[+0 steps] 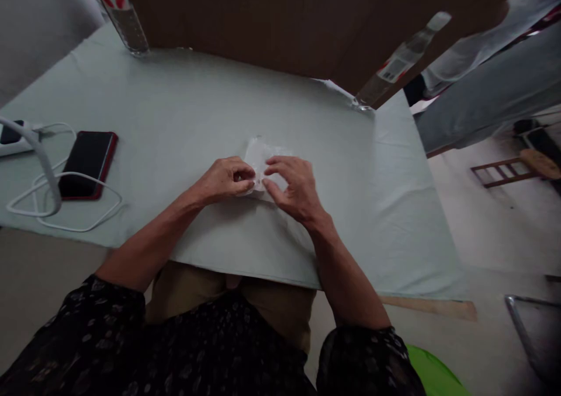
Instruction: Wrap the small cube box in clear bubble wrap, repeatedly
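A small white translucent packet or sheet (258,152) lies on the pale green cloth of the table (184,115), in the middle of the view. My left hand (228,179) is at its left side, thumb and fingertips pinched together at the near edge. From the right, my right hand (293,187) reaches over the packet, its thumb and fingers apart and curved, with the thumb tip close to my left fingertips. Whatever lies between the fingertips is too small to make out.
A brown board (254,22) stands across the back, with a clear bottle (125,19) at its left and another bottle (403,57) at its right. On the left lie a phone (87,165) and a white cable (83,228). A person's grey-clad leg (477,92) shows at right.
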Available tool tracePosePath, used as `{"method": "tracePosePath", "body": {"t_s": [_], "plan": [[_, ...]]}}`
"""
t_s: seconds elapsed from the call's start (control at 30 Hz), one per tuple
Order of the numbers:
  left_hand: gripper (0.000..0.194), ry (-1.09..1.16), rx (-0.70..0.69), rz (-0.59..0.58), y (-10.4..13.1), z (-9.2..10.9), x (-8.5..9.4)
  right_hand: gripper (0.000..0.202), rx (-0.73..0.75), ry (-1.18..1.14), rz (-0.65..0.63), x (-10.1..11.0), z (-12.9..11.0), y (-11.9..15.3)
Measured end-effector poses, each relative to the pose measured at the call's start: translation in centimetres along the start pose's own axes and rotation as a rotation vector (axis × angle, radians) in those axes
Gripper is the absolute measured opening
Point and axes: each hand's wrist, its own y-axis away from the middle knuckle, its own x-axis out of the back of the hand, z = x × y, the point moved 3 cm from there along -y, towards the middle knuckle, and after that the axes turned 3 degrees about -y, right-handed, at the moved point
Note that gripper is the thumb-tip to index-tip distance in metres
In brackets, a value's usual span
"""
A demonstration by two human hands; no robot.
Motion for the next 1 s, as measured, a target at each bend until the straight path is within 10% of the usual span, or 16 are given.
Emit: {"method": "tracePosePath", "body": {"t_s": [0.1, 0.33, 0.7, 1.0], "plan": [[0.021, -0.167, -0.102, 0.062, 0.2, 0.1, -0.6, 0.019, -0.235, 0.001, 0.139, 2.4, 1.6, 2.1], [0.019, -0.240, -0.144, 0.118, 0.6, 0.1, -1.7, 0.072, -0.690, -0.073, -0.076, 1.0, 4.7, 6.1], [0.026, -0.258, -0.185, 0.153, 0.5, -0.4, -2.5, 0.072, -0.541, -0.365, 0.238, -2.9, 4.4, 3.5], [0.022, -0.240, -0.122, 0.108, 0.3, -0.6, -3.0, 0.061, -0.492, -0.420, 0.197, -4.1, 0.7, 1.6]]}}
